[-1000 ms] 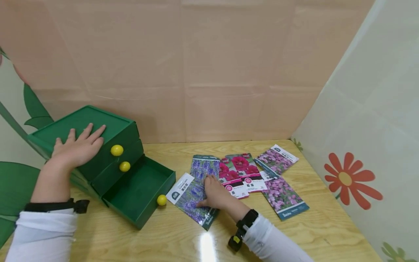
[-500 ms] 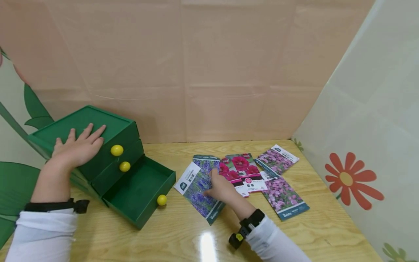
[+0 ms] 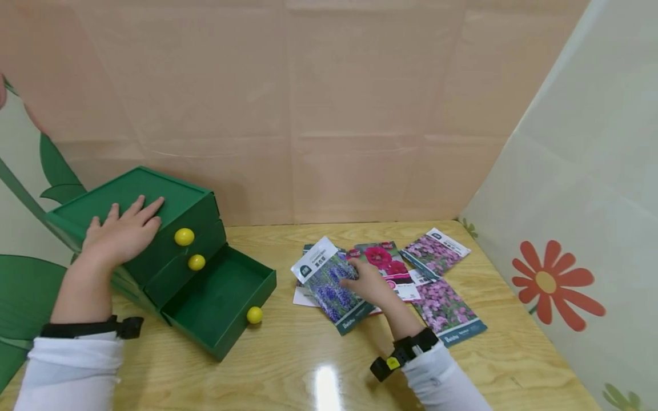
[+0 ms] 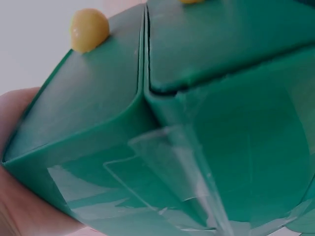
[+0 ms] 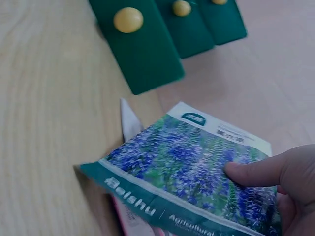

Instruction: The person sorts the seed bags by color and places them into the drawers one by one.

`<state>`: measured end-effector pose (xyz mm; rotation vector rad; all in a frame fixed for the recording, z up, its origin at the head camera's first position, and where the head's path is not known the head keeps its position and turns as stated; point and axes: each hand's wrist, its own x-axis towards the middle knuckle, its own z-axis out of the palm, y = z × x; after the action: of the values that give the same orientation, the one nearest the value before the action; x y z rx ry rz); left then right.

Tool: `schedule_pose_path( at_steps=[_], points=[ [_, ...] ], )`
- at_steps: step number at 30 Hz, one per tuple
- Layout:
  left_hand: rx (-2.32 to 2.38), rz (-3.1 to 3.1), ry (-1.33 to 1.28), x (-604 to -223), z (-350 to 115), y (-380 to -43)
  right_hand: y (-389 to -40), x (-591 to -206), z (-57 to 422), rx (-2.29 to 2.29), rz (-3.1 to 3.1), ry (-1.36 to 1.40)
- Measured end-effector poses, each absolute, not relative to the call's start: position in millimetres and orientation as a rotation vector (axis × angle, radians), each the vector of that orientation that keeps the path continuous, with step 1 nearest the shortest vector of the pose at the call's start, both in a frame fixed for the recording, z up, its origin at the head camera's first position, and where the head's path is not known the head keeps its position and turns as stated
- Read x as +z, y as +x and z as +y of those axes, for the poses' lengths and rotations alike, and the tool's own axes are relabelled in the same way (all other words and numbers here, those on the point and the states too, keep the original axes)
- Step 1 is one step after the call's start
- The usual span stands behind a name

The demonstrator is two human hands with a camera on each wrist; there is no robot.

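Observation:
My right hand (image 3: 371, 282) pinches a seed packet (image 3: 331, 285) with purple-blue flower spikes, thumb on its printed face. In the right wrist view the packet (image 5: 187, 167) is tilted above the table, its lower corner casting a shadow. Beneath it, another packet of the same sort is mostly covered. My left hand (image 3: 120, 234) lies with fingers spread on top of a green drawer cabinet (image 3: 149, 194). The cabinet's lowest drawer (image 3: 221, 302) is pulled out, with nothing in it. The left wrist view shows the cabinet side (image 4: 123, 191) with clear tape, part of the hand behind it.
Right of the held packet lie packets with magenta flowers (image 3: 380, 257). Farther right are pink-flower packets (image 3: 447, 308), partly overlapping. Yellow ball knobs (image 3: 254, 315) stick out from the drawer fronts. A peach-coloured sheet (image 3: 360, 114) rises behind the table.
My right hand has gripped the purple-flower packet and raised it, shifting it right and away from the drawer, over the other packets. The left hand stays on the cabinet.

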<state>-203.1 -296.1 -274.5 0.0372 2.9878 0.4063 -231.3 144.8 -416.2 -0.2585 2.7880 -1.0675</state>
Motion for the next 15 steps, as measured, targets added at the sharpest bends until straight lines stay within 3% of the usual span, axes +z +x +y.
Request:
schedule_pose_path(
  at_steps=[10, 15],
  points=[
    [0.802, 3.483, -0.007, -295, -268, -174, -225, -407, 152, -1.3, 2.837, -0.12],
    [0.892, 3.746, 0.201, -312, -218, -153, -216, -405, 144, -1.477, 2.821, -0.072]
  ],
)
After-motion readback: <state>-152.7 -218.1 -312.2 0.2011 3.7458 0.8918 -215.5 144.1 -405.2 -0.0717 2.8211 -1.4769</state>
